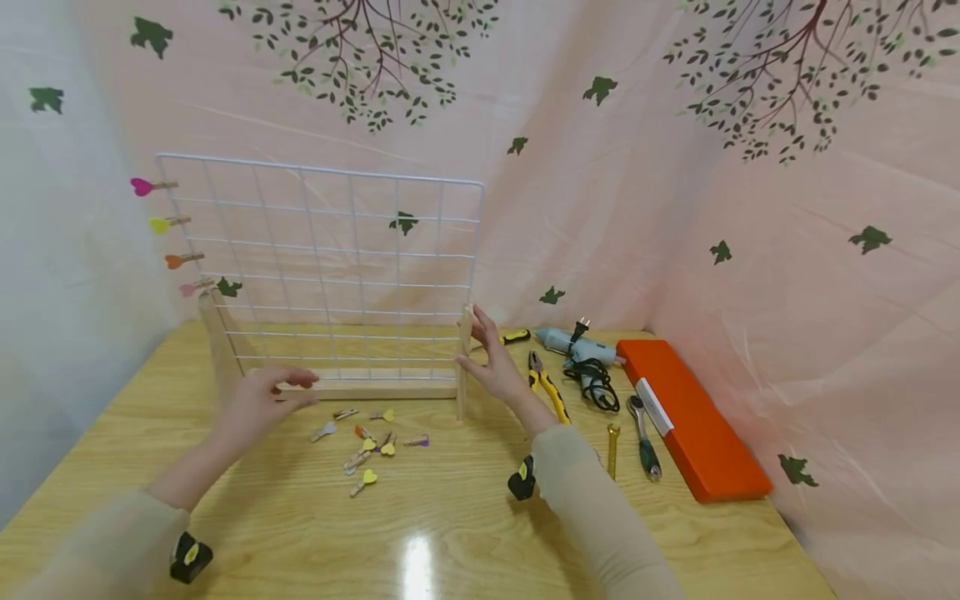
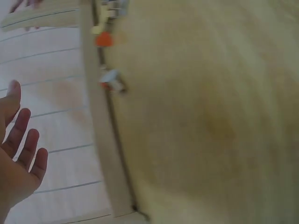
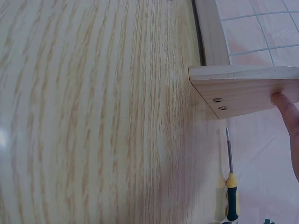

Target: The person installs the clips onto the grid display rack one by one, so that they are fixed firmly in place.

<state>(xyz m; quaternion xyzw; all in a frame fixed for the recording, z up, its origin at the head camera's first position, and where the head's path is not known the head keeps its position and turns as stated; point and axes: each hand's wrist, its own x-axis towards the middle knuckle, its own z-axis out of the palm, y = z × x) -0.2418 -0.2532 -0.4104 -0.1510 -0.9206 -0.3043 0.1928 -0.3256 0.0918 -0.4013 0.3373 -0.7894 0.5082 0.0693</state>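
A white wire grid [image 1: 352,250] stands upright in a wooden stand [image 1: 382,390]. My right hand [image 1: 498,371] holds the stand's right end board [image 3: 243,95], with one fingertip [image 3: 279,99] against its outer face in the right wrist view. In front of the grid's lower left, my left hand [image 1: 258,408] hangs with its fingers loosely bent and nothing in them; the left wrist view shows its palm and spread fingers [image 2: 29,144]. Small wooden clothespins with coloured hearts, pink [image 1: 142,187], yellow [image 1: 160,225], orange [image 1: 175,261] and pale pink [image 1: 192,288], are clipped down the grid's left edge.
Several loose heart clothespins [image 1: 367,446] lie before the stand. To the right are a screwdriver [image 3: 231,196], pliers [image 1: 551,392], a glue gun [image 1: 581,346] with its cord, a wrench [image 1: 612,450], a ratchet [image 1: 643,442] and an orange box [image 1: 697,425].
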